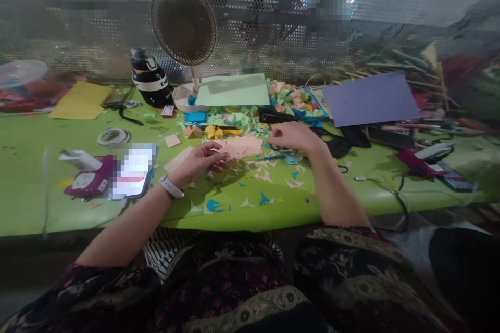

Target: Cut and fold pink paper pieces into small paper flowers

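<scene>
My left hand, with a pale watch on its wrist, is at the middle of the green table. Its fingers are bent and closed at the edge of some peach paper. To the right of that paper, my right hand hovers over paper scraps with its fingers curled together. What its fingertips hold, if anything, is too small to make out. Peach and blue offcuts lie below the hands. A yellow folded paper flower and a peach one sit just beyond my left hand. A small peach square lies to the left.
Behind stand a fan and a black bottle. Green, purple and yellow sheets lie along the back. A lit phone, a tape roll and a purple power strip are at left. Cables trail at right.
</scene>
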`<action>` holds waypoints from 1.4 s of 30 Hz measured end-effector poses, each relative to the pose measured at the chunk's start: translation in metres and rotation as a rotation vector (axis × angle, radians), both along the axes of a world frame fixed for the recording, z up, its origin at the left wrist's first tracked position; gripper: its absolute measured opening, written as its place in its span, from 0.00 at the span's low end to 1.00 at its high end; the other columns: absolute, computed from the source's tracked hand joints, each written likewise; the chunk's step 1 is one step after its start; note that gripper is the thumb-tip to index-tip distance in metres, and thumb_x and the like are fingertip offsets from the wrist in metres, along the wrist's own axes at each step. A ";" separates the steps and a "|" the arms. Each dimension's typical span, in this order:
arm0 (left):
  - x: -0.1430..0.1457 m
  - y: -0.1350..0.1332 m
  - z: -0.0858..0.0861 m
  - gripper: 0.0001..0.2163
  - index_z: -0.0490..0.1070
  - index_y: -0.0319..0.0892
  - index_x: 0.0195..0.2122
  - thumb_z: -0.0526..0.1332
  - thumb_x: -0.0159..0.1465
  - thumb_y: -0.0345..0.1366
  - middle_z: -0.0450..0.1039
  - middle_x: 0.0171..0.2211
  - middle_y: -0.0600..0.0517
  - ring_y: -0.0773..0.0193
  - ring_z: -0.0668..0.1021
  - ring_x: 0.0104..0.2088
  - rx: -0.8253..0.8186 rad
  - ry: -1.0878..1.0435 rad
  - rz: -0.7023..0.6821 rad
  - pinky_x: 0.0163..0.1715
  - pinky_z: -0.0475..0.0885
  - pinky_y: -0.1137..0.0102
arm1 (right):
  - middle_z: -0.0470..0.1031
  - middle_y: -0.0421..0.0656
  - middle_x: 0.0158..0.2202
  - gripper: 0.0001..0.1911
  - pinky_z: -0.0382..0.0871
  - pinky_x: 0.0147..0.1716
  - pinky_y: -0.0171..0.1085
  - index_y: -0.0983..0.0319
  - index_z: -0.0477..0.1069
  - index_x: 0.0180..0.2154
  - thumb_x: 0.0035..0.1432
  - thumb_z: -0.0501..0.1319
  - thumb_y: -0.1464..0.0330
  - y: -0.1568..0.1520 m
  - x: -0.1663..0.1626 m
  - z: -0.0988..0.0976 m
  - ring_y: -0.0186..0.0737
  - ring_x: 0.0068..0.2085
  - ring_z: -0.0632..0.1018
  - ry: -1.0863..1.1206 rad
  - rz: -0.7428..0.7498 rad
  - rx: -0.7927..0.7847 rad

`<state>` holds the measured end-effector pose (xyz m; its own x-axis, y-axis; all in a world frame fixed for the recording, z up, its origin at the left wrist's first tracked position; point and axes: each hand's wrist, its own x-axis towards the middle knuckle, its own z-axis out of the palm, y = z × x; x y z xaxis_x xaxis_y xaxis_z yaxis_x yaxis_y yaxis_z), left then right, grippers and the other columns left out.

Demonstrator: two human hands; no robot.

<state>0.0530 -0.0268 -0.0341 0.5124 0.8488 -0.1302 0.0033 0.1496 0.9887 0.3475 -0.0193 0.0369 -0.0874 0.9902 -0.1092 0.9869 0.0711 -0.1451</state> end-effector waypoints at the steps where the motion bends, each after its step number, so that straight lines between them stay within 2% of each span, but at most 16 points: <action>1: 0.000 0.000 0.000 0.17 0.72 0.41 0.37 0.73 0.56 0.47 0.81 0.36 0.49 0.63 0.83 0.34 0.021 -0.006 0.013 0.30 0.77 0.74 | 0.82 0.48 0.36 0.12 0.64 0.31 0.37 0.62 0.77 0.33 0.55 0.63 0.60 0.005 0.010 0.000 0.47 0.37 0.79 -0.128 -0.073 -0.039; 4: 0.000 0.000 0.001 0.15 0.76 0.41 0.35 0.72 0.57 0.47 0.80 0.36 0.49 0.65 0.82 0.36 0.068 0.004 0.047 0.33 0.78 0.73 | 0.82 0.50 0.36 0.16 0.63 0.28 0.35 0.62 0.78 0.32 0.57 0.62 0.56 0.018 0.024 -0.010 0.47 0.38 0.81 -0.272 -0.129 -0.193; 8: -0.001 0.000 0.001 0.16 0.77 0.41 0.36 0.74 0.55 0.46 0.79 0.34 0.51 0.67 0.80 0.32 0.072 0.001 0.116 0.34 0.78 0.73 | 0.83 0.54 0.39 0.20 0.65 0.30 0.35 0.65 0.79 0.38 0.54 0.64 0.55 0.027 0.021 -0.024 0.50 0.41 0.82 -0.301 -0.131 -0.172; 11: -0.001 0.003 0.000 0.18 0.75 0.40 0.36 0.75 0.53 0.45 0.79 0.35 0.51 0.65 0.82 0.33 0.029 -0.037 0.136 0.33 0.78 0.72 | 0.83 0.54 0.34 0.19 0.67 0.30 0.36 0.67 0.80 0.38 0.53 0.64 0.58 0.028 0.022 -0.027 0.49 0.37 0.82 -0.250 -0.155 -0.205; 16: -0.002 0.006 -0.003 0.19 0.70 0.40 0.35 0.76 0.52 0.43 0.81 0.38 0.49 0.62 0.84 0.36 -0.037 -0.107 0.128 0.33 0.78 0.71 | 0.82 0.50 0.28 0.13 0.67 0.28 0.34 0.67 0.80 0.35 0.55 0.64 0.63 0.026 0.031 -0.019 0.42 0.30 0.81 -0.164 -0.193 -0.264; 22: 0.000 0.005 -0.004 0.18 0.71 0.39 0.37 0.76 0.53 0.41 0.82 0.39 0.47 0.62 0.84 0.37 -0.043 -0.150 0.148 0.35 0.79 0.70 | 0.81 0.48 0.25 0.10 0.64 0.26 0.34 0.64 0.78 0.27 0.55 0.63 0.65 0.013 0.039 0.002 0.43 0.30 0.81 -0.219 -0.201 -0.136; 26: 0.001 0.004 -0.001 0.15 0.72 0.39 0.34 0.74 0.55 0.42 0.82 0.39 0.46 0.64 0.84 0.36 -0.065 -0.152 0.162 0.36 0.79 0.70 | 0.80 0.44 0.24 0.05 0.66 0.27 0.34 0.62 0.77 0.31 0.52 0.64 0.67 0.005 0.050 0.007 0.41 0.28 0.80 -0.052 -0.251 -0.028; 29: 0.001 0.004 -0.001 0.14 0.73 0.39 0.34 0.74 0.56 0.42 0.82 0.39 0.47 0.65 0.83 0.35 -0.055 -0.159 0.176 0.37 0.78 0.70 | 0.79 0.43 0.28 0.08 0.70 0.27 0.33 0.62 0.74 0.36 0.52 0.66 0.67 0.003 0.051 0.008 0.38 0.26 0.79 0.290 -0.279 0.057; 31: 0.001 0.004 -0.001 0.14 0.74 0.39 0.34 0.73 0.57 0.43 0.82 0.39 0.47 0.66 0.83 0.34 -0.047 -0.163 0.184 0.37 0.78 0.70 | 0.77 0.42 0.28 0.12 0.73 0.26 0.34 0.61 0.71 0.36 0.52 0.70 0.64 0.001 0.043 0.007 0.36 0.25 0.77 0.547 -0.261 0.054; 34: 0.001 0.003 -0.001 0.15 0.73 0.39 0.34 0.73 0.57 0.44 0.82 0.36 0.48 0.66 0.83 0.33 -0.043 -0.185 0.206 0.35 0.77 0.71 | 0.73 0.39 0.26 0.22 0.74 0.24 0.34 0.60 0.69 0.33 0.45 0.75 0.57 -0.002 0.020 0.005 0.33 0.23 0.75 0.794 -0.167 -0.029; 37: 0.001 0.003 0.000 0.15 0.72 0.39 0.33 0.73 0.56 0.44 0.82 0.35 0.49 0.66 0.83 0.32 -0.032 -0.217 0.237 0.34 0.77 0.72 | 0.72 0.38 0.25 0.28 0.71 0.20 0.32 0.61 0.68 0.31 0.38 0.78 0.51 -0.007 -0.011 -0.001 0.31 0.21 0.73 0.886 -0.047 -0.145; 42: 0.000 0.004 0.002 0.16 0.74 0.39 0.34 0.74 0.56 0.45 0.82 0.33 0.49 0.66 0.83 0.33 0.011 -0.261 0.264 0.35 0.78 0.72 | 0.75 0.40 0.27 0.30 0.74 0.22 0.33 0.61 0.68 0.33 0.44 0.73 0.45 -0.014 -0.046 -0.014 0.34 0.24 0.78 0.899 0.104 -0.359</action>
<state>0.0532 -0.0224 -0.0323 0.2901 0.9569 -0.0141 -0.2864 0.1008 0.9528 0.3014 -0.0332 0.0228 -0.3710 0.8937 -0.2525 0.4883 -0.0435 -0.8716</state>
